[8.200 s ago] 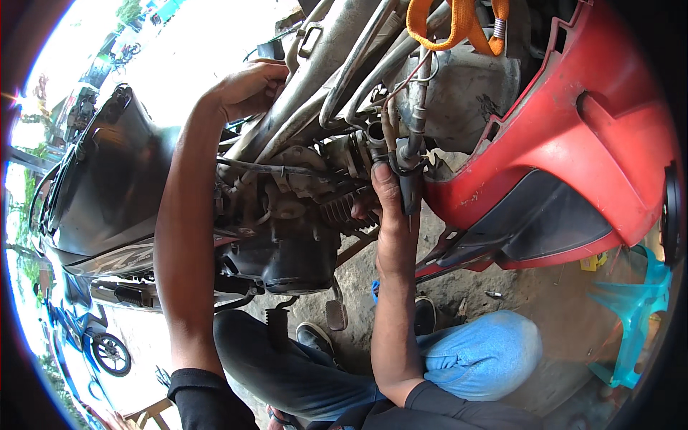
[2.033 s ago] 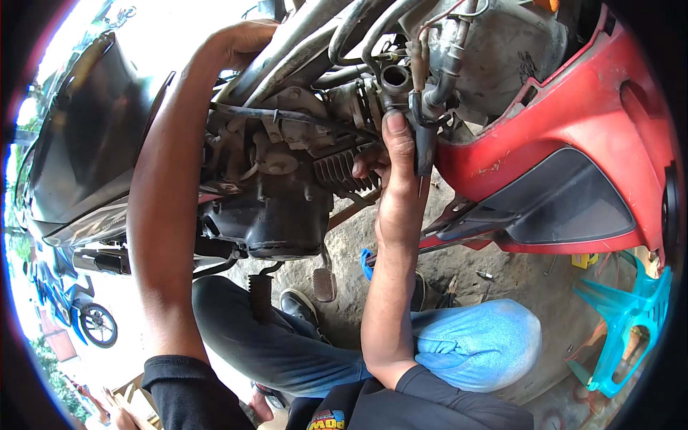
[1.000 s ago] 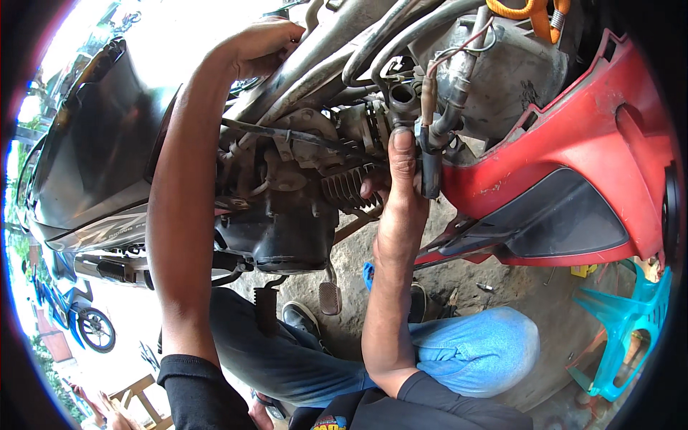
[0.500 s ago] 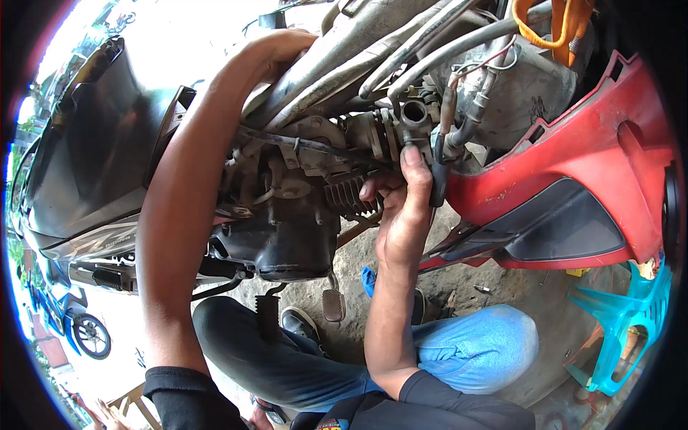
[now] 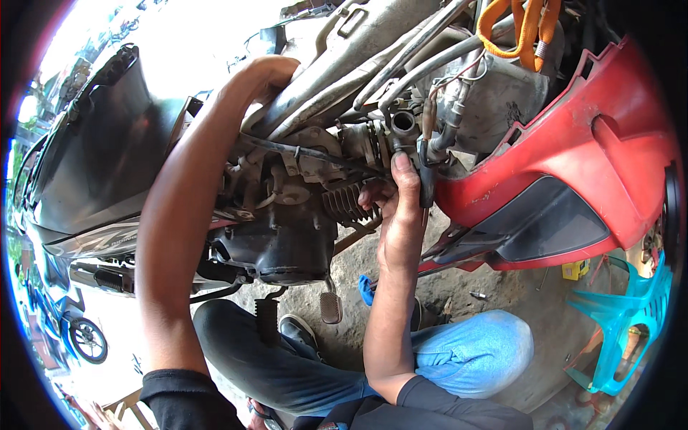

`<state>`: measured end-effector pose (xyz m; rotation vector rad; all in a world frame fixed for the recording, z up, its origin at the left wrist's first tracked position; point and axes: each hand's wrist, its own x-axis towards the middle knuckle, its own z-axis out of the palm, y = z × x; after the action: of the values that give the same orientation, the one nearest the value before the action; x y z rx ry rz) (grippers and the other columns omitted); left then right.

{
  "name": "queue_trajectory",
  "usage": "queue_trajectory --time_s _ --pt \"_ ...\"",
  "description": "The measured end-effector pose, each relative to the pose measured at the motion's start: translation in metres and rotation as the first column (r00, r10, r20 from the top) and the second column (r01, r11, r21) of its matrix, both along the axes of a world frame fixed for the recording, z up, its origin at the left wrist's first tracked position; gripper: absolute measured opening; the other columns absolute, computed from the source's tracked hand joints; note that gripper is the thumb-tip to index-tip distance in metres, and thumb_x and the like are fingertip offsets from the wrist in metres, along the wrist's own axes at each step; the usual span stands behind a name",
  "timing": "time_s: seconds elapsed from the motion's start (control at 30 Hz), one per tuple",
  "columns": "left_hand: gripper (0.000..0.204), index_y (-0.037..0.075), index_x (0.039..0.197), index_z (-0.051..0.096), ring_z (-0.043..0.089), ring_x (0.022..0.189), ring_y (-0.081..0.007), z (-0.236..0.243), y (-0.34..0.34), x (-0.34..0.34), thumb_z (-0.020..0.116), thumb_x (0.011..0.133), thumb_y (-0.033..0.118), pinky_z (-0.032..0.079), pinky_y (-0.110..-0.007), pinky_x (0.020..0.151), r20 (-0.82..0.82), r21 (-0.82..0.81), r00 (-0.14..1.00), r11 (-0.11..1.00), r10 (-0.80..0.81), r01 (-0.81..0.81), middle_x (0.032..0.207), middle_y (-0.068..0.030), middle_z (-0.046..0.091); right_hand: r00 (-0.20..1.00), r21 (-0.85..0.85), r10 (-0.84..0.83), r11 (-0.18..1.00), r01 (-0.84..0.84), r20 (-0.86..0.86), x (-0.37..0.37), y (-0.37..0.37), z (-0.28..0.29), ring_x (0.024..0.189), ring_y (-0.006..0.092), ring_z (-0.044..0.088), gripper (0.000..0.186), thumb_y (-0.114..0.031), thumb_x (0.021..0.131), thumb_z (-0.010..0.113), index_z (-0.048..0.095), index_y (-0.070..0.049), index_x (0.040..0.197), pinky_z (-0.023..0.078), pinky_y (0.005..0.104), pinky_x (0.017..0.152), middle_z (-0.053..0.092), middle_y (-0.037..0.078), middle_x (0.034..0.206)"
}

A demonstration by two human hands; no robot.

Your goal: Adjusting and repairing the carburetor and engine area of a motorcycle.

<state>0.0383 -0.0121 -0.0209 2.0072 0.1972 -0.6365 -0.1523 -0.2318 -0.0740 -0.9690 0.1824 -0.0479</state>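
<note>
My left arm reaches up over the motorcycle's engine, and my left hand (image 5: 271,72) is bent behind the frame tube (image 5: 344,54); its fingers are hidden there. My right hand (image 5: 398,215) is closed around the lower part of the carburetor (image 5: 405,125), whose round bore faces up. The thumb presses just below that bore, and the fingers curl underneath beside the cooling fins (image 5: 345,204). A black rubber sleeve (image 5: 427,183) on a cable hangs next to my thumb. Below and to the left is the dark engine case (image 5: 279,240).
The red leg shield (image 5: 566,165) stands close on the right. Orange straps (image 5: 519,32) hang at the upper right. A foot pedal (image 5: 331,308) juts out above my knees. A turquoise plastic chair (image 5: 623,322) and a yellow box (image 5: 575,269) are at the right, on the ground.
The view has shifted slightly, so the motorcycle's upper parts appear a little lower and farther left. Both hands keep their places on it.
</note>
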Motion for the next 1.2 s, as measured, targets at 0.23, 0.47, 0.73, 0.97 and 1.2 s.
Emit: queue_trajectory --time_s 0.23,0.47,0.73,0.97,1.2 --pt "0.029 0.01 0.11 0.058 0.048 0.067 -0.0072 0.045 -0.018 -0.028 0.053 0.088 0.026 0.043 -0.023 0.06 0.241 0.113 0.971 0.993 0.002 -0.03 0.079 0.0021 0.053 1.0 -0.01 -0.007 1.0 0.007 0.015 -0.002 -0.004 0.006 0.061 0.0113 0.057 0.036 -0.034 0.092 0.062 0.056 -0.009 0.117 0.045 0.0255 0.056 0.062 0.002 0.084" --pt "0.04 0.006 0.118 0.053 0.046 0.066 -0.0076 0.054 -0.01 -0.025 0.053 0.088 0.033 0.043 -0.027 0.06 0.421 0.123 0.895 0.987 -0.147 0.105 0.079 0.001 0.052 0.999 0.043 -0.027 0.999 0.026 0.038 -0.001 -0.004 0.01 0.067 0.0061 0.053 0.036 -0.024 0.09 0.068 0.055 -0.008 0.119 0.047 0.0223 0.053 0.056 0.0 0.091" --pt "0.032 0.006 0.113 0.054 0.043 0.064 -0.0076 0.058 -0.014 -0.009 0.052 0.093 0.031 0.042 -0.03 0.059 0.34 0.137 0.908 0.968 -0.246 0.211 0.078 0.001 0.049 0.998 0.026 -0.019 1.0 0.017 0.066 -0.001 -0.002 0.006 0.061 0.0054 0.051 0.038 -0.027 0.09 0.068 0.054 -0.009 0.121 0.043 0.0212 0.053 0.056 -0.001 0.085" --pt "0.023 0.008 0.109 0.054 0.043 0.063 -0.0054 0.047 -0.015 0.0 0.049 0.098 0.028 0.043 -0.027 0.056 0.257 0.019 0.957 0.99 -0.139 0.138 0.075 0.0037 0.045 0.999 -0.049 -0.01 0.999 0.012 0.033 -0.004 -0.002 0.007 0.064 0.0109 0.056 0.039 -0.036 0.094 0.06 0.056 -0.006 0.118 0.046 0.0265 0.057 0.058 0.003 0.086" --pt "0.012 0.012 0.08 0.047 0.038 0.057 -0.0036 0.044 -0.004 -0.007 0.05 0.091 0.014 0.038 -0.024 0.051 0.15 -0.008 0.989 1.0 0.019 -0.018 0.068 0.0066 0.041 1.0 0.038 0.001 0.999 -0.002 0.031 -0.003 -0.003 0.0 0.064 0.0074 0.053 0.059 -0.031 0.09 0.067 0.041 -0.009 0.138 0.044 0.0228 0.057 0.059 0.0 0.092"
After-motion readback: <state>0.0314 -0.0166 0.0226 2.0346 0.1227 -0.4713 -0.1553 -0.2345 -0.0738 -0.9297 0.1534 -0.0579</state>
